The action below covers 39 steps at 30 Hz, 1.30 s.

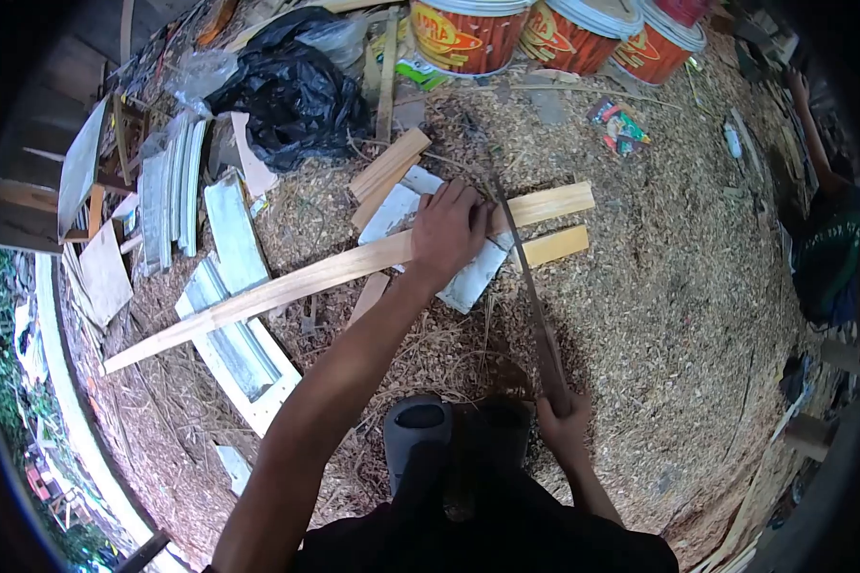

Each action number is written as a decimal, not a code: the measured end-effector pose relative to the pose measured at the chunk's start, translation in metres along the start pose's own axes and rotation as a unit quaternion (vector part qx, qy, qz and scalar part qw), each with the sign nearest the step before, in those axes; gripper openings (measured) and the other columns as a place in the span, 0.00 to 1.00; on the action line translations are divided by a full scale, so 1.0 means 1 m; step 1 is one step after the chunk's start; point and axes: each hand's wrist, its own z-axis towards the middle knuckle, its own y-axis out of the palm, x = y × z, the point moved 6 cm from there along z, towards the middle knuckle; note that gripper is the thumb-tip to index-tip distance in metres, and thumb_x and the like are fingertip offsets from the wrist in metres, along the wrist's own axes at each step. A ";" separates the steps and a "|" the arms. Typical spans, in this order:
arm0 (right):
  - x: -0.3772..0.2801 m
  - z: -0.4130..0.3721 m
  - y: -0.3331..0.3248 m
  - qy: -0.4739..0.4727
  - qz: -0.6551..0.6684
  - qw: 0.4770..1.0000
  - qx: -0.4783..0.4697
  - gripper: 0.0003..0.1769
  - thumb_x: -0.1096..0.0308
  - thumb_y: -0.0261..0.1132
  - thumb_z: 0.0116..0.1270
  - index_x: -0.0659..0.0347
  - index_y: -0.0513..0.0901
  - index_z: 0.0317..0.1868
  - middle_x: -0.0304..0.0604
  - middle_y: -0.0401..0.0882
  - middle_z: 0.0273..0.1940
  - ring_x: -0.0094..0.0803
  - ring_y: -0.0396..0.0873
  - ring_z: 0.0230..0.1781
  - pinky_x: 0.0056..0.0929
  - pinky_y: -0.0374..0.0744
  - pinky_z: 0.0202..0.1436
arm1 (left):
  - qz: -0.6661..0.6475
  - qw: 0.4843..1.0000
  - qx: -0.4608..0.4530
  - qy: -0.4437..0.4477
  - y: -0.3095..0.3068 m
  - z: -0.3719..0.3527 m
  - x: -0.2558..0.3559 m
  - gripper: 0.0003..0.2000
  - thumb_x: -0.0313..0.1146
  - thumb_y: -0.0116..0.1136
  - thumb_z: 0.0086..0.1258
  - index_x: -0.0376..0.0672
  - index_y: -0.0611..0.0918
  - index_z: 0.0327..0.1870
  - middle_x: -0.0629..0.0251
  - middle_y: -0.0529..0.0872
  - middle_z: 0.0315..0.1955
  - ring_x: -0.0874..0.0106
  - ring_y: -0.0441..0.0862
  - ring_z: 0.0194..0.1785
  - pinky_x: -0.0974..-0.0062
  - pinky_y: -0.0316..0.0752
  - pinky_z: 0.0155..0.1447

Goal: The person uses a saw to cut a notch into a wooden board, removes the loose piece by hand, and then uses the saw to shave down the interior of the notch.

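Observation:
My left hand (pixel 446 229) is wrapped over a long pale wooden strip (pixel 287 288), which it presses against a white-painted block (pixel 473 279). In my right hand (pixel 566 427) is the handle of a hand saw (pixel 533 296). Its long, narrow blade points away from me and crosses the strip just right of my left fingers. The strip's far end sticks out beyond the blade. Close below that end lies a short yellowish wood piece (pixel 554 246). Another short wooden offcut (pixel 392 164) lies beyond the block, to the left.
Wood shavings (pixel 659 315) cover the ground. Printed buckets (pixel 468 38) stand at the back, with a black plastic bag (pixel 291 91) to their left. White panels (pixel 229 229) lie at left. My sandals (pixel 418 430) are below the work. A person (pixel 827 239) is at the right edge.

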 end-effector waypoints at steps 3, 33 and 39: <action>0.016 0.010 0.008 0.011 0.029 0.999 0.026 0.13 0.71 0.64 0.57 0.70 0.76 0.19 0.35 0.67 0.11 0.14 0.67 0.15 0.24 0.64 0.18 | -0.003 1.000 -0.007 -0.004 0.000 0.000 0.001 0.07 0.33 0.57 0.63 0.39 0.76 0.31 0.58 0.77 0.34 0.57 0.75 0.44 0.61 0.66 0.48; 0.020 -0.012 0.003 0.010 0.020 0.999 0.036 0.08 0.69 0.65 0.56 0.68 0.81 0.27 0.42 0.73 0.14 0.20 0.72 0.16 0.26 0.70 0.22 | 0.029 1.000 0.003 0.005 0.003 0.000 -0.002 0.07 0.34 0.55 0.64 0.40 0.75 0.31 0.59 0.75 0.33 0.60 0.75 0.43 0.61 0.67 0.47; -0.041 0.106 0.038 0.006 0.031 0.999 -0.002 0.13 0.67 0.66 0.56 0.69 0.77 0.21 0.42 0.71 0.13 0.20 0.68 0.15 0.30 0.67 0.20 | 0.032 0.999 -0.014 0.018 0.002 0.001 0.001 0.06 0.32 0.55 0.63 0.41 0.75 0.30 0.60 0.75 0.33 0.61 0.75 0.43 0.62 0.67 0.47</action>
